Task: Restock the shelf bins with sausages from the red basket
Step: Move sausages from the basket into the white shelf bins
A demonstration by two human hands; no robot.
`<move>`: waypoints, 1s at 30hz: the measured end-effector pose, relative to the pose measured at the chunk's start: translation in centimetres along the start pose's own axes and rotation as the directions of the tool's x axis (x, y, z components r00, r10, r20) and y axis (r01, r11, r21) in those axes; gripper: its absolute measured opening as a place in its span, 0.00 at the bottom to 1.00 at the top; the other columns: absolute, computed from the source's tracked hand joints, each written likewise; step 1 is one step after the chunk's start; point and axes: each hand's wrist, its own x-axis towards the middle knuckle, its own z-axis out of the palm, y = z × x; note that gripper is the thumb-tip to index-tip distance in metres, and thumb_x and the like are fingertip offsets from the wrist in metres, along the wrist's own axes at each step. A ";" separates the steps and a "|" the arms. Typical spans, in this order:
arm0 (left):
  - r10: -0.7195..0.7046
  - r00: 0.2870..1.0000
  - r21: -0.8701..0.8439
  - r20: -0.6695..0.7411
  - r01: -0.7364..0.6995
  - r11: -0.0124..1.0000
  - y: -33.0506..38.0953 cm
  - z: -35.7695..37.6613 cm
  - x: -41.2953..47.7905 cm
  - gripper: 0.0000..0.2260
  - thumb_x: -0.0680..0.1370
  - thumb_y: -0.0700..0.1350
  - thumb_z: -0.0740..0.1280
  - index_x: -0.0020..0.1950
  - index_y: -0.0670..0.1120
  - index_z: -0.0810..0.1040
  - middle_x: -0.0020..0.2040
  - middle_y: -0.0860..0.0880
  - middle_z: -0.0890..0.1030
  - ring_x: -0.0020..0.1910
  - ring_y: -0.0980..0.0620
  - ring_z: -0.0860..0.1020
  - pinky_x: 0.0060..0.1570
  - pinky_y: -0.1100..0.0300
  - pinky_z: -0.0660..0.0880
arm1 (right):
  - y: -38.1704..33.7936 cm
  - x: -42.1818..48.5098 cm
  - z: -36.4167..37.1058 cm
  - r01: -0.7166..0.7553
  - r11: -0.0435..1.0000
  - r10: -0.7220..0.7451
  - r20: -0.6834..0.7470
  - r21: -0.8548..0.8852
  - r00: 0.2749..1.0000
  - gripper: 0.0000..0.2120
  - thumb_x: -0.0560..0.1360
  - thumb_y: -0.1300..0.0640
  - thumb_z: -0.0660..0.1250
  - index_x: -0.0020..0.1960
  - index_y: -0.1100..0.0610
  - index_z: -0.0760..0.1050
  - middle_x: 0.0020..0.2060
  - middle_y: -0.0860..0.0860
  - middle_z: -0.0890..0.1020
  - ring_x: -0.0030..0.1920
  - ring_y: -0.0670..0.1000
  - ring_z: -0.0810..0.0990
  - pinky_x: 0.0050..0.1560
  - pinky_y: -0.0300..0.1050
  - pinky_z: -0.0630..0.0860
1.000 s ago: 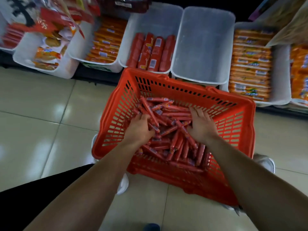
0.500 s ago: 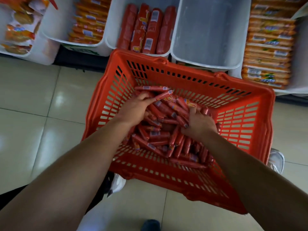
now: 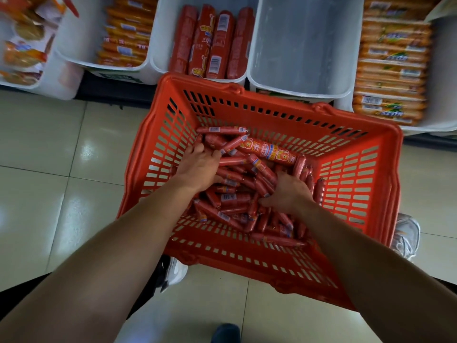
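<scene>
Gathering step: left hand (image 3: 197, 167) and right hand (image 3: 288, 194) digging into red-wrapped small sausages (image 3: 237, 199) piled in red slotted plastic basket (image 3: 351, 184), fingers curling around handfuls. Next: probably lifting into empty white plastic bin (image 3: 304, 45) just behind.

Both forearms are bare, with no sleeves showing, and the person wears white sneakers (image 3: 405, 240) and dark trousers (image 3: 22, 290).

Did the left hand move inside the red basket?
Yes. The left hand slid toward the red basket's far wall, the shelf side, deeper among the sausages.
</scene>
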 end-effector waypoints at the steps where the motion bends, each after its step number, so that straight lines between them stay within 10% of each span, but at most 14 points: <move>1: -0.005 1.000 -0.038 0.011 0.005 0.999 0.2 0.0 -0.1 0.33 0.73 0.66 0.67 0.68 0.45 0.69 0.64 0.44 0.77 0.67 0.42 0.68 0.66 0.46 0.66 | 0.1 -0.1 0.1 -0.016 0.999 0.015 0.008 0.051 1.000 0.32 0.60 0.38 0.78 0.56 0.51 0.71 0.47 0.49 0.79 0.47 0.53 0.79 0.46 0.47 0.76; 16: -0.250 0.965 -0.599 -0.084 0.152 0.786 1.7 -5.6 -5.1 0.19 0.74 0.61 0.69 0.57 0.50 0.72 0.46 0.51 0.78 0.44 0.49 0.77 0.43 0.56 0.72 | 1.6 -6.3 -2.6 -0.100 0.928 0.107 0.000 0.359 0.994 0.14 0.64 0.48 0.79 0.41 0.51 0.76 0.37 0.49 0.83 0.34 0.46 0.81 0.31 0.38 0.74; 30: -0.370 0.921 -0.710 -0.122 0.180 0.681 1.4 -14.7 -9.6 0.14 0.72 0.58 0.72 0.47 0.51 0.72 0.39 0.52 0.79 0.41 0.48 0.79 0.37 0.56 0.67 | 0.6 -13.4 -10.8 0.033 0.943 0.062 -0.275 0.331 0.960 0.28 0.57 0.37 0.77 0.48 0.51 0.74 0.39 0.45 0.81 0.41 0.50 0.80 0.40 0.43 0.73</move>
